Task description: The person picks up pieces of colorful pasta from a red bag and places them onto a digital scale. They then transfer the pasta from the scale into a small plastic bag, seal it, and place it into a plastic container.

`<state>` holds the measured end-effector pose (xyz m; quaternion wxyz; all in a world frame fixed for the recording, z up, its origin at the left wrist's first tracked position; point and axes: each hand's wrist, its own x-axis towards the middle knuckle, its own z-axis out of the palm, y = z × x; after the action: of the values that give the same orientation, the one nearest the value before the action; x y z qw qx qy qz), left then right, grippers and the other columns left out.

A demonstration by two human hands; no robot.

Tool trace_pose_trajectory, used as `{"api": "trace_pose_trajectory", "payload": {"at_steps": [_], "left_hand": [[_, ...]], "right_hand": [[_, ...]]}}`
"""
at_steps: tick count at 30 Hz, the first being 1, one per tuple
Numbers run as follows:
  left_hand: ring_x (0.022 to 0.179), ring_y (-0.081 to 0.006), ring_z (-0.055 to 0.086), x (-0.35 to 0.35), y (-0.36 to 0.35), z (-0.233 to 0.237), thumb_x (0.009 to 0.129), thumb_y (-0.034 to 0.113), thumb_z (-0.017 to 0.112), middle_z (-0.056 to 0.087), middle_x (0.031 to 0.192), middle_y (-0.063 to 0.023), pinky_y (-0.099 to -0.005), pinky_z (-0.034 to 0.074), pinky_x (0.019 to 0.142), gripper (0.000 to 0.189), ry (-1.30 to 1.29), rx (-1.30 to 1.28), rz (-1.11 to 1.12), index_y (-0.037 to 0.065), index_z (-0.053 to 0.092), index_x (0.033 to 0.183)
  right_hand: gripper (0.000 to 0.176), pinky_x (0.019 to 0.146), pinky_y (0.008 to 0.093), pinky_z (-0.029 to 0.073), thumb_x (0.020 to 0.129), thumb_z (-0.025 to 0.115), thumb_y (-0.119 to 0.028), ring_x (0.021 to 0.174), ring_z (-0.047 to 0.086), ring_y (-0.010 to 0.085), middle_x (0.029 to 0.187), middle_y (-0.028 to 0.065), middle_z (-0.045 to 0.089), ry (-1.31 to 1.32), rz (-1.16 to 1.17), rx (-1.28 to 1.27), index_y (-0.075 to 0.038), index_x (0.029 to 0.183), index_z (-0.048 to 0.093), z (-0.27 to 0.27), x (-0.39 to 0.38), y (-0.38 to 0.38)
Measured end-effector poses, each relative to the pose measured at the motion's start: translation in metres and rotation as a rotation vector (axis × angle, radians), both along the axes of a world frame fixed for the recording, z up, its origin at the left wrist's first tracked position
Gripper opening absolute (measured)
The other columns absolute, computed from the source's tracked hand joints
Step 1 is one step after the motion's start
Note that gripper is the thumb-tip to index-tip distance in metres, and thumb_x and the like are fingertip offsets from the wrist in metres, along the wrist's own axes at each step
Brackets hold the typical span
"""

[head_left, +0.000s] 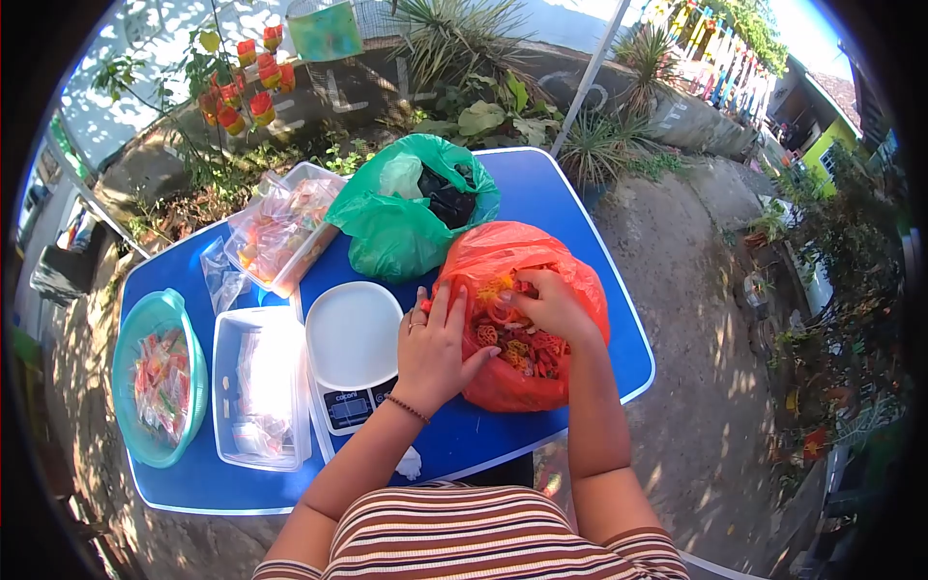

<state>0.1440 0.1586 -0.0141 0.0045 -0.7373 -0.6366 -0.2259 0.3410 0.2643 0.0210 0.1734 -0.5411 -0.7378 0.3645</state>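
An orange-red plastic bag (570, 261) stands at the right of the blue table, its mouth wide. Inside lie colourful wheel-shaped crackers (522, 353), red, orange and yellow. My left hand (435, 343) rests against the bag's left rim with its fingers stretched and its thumb apart over the crackers. My right hand (556, 304) reaches into the bag from the right, fingers curled in among the crackers; what lies in its fingertips is partly hidden. Just left of my left hand is a kitchen scale (348, 411) with a white plate (354, 333) on top.
A green plastic bag (396, 237) stands behind the scale. Left of it is a clear tub (290, 227) of packed snacks. A white container (261, 387) holds clear plastic bags, and a teal basket (159, 377) holds filled packets. All stand on the blue table (493, 435).
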Motion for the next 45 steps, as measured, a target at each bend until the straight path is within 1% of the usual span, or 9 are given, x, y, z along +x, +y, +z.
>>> {"api": "trace_pose_trajectory", "payload": {"at_steps": [3, 6, 9, 12, 21, 29, 33, 35, 45], "left_hand": [[0.115, -0.0345, 0.066, -0.008, -0.003, 0.01, 0.083, 0.045, 0.078, 0.049, 0.153, -0.0171, -0.0403, 0.056, 0.089, 0.071, -0.185, 0.015, -0.084, 0.004, 0.06, 0.138], [0.096, -0.025, 0.069, -0.019, -0.019, 0.016, 0.08, 0.033, 0.084, 0.054, 0.146, -0.0166, -0.0328, 0.057, 0.075, 0.062, -0.202, 0.222, -0.098, 0.007, 0.064, 0.132], [0.089, -0.0197, 0.067, -0.039, -0.046, 0.023, 0.082, 0.02, 0.081, 0.057, 0.138, -0.0134, -0.0319, 0.055, 0.07, 0.051, -0.318, 0.28, -0.013, 0.007, 0.064, 0.128], [0.087, -0.0185, 0.065, -0.061, -0.066, 0.024, 0.082, 0.007, 0.073, 0.059, 0.132, -0.0112, -0.0313, 0.053, 0.068, 0.044, -0.427, 0.298, 0.144, 0.008, 0.063, 0.125], [0.091, -0.0197, 0.065, -0.099, -0.087, 0.014, 0.081, 0.001, 0.069, 0.058, 0.132, -0.0124, -0.031, 0.051, 0.071, 0.043, -0.407, 0.222, 0.302, 0.006, 0.062, 0.124], [0.098, -0.0276, 0.067, -0.088, -0.089, 0.018, 0.083, 0.004, 0.071, 0.061, 0.126, -0.0163, -0.0371, 0.057, 0.082, 0.037, -0.477, 0.201, 0.162, 0.004, 0.064, 0.12], [0.1, -0.0255, 0.067, -0.082, -0.096, 0.014, 0.084, 0.003, 0.072, 0.063, 0.124, -0.0162, -0.0363, 0.056, 0.084, 0.036, -0.559, 0.156, 0.009, 0.003, 0.064, 0.119], [0.102, -0.0262, 0.068, -0.075, -0.096, 0.014, 0.084, 0.002, 0.074, 0.064, 0.121, -0.015, -0.0366, 0.056, 0.086, 0.036, -0.617, 0.125, -0.045, 0.003, 0.064, 0.118], [0.11, -0.0283, 0.066, -0.049, -0.081, 0.007, 0.082, 0.008, 0.078, 0.066, 0.124, -0.0094, -0.039, 0.055, 0.092, 0.041, -0.492, 0.036, -0.34, 0.011, 0.068, 0.122]], "right_hand": [[0.037, 0.074, 0.0328, 0.051, 0.097, 0.071, -0.025, 0.081, 0.063, 0.0148, 0.087, 0.0085, 0.069, 0.26, -0.064, -0.067, 0.008, 0.113, 0.065, 0.007, 0.011, -0.016], [0.029, 0.065, 0.0362, 0.05, 0.099, 0.068, -0.022, 0.082, 0.065, 0.0128, 0.085, 0.0102, 0.067, 0.252, 0.005, 0.124, 0.006, 0.101, 0.062, 0.018, 0.016, -0.034], [0.027, 0.063, 0.0391, 0.045, 0.099, 0.067, -0.021, 0.074, 0.064, 0.0209, 0.08, 0.0134, 0.064, 0.374, 0.146, -0.068, 0.005, 0.095, 0.059, 0.05, -0.015, -0.063], [0.025, 0.07, 0.0461, 0.048, 0.099, 0.063, -0.02, 0.077, 0.062, 0.0434, 0.083, 0.0232, 0.063, 0.249, 0.396, 0.107, 0.004, 0.092, 0.058, 0.048, -0.077, -0.082], [0.017, 0.084, 0.046, 0.055, 0.083, 0.068, -0.005, 0.099, 0.066, 0.0381, 0.104, 0.0211, 0.064, -0.146, 0.339, 0.486, 0.001, 0.097, 0.06, -0.022, -0.192, -0.082], [0.015, 0.081, 0.0445, 0.055, 0.081, 0.063, 0.002, 0.089, 0.066, 0.0374, 0.096, 0.0192, 0.066, 0.132, 0.189, 0.606, 0.002, 0.096, 0.065, 0.026, -0.121, -0.085], [0.014, 0.079, 0.0443, 0.057, 0.086, 0.062, -0.003, 0.084, 0.069, 0.0417, 0.091, 0.0231, 0.07, -0.198, -0.239, 0.563, 0.002, 0.097, 0.069, 0.013, -0.047, -0.034], [0.021, 0.087, 0.0416, 0.057, 0.089, 0.06, -0.006, 0.099, 0.07, 0.0382, 0.106, 0.02, 0.073, -0.648, -0.206, 0.207, -0.002, 0.107, 0.072, 0.0, -0.032, 0.015], [0.026, 0.101, 0.0417, 0.05, 0.096, 0.061, -0.024, 0.114, 0.067, 0.0287, 0.118, 0.0111, 0.073, -0.155, -0.27, 0.569, -0.008, 0.113, 0.073, -0.13, 0.0, 0.12]]}}
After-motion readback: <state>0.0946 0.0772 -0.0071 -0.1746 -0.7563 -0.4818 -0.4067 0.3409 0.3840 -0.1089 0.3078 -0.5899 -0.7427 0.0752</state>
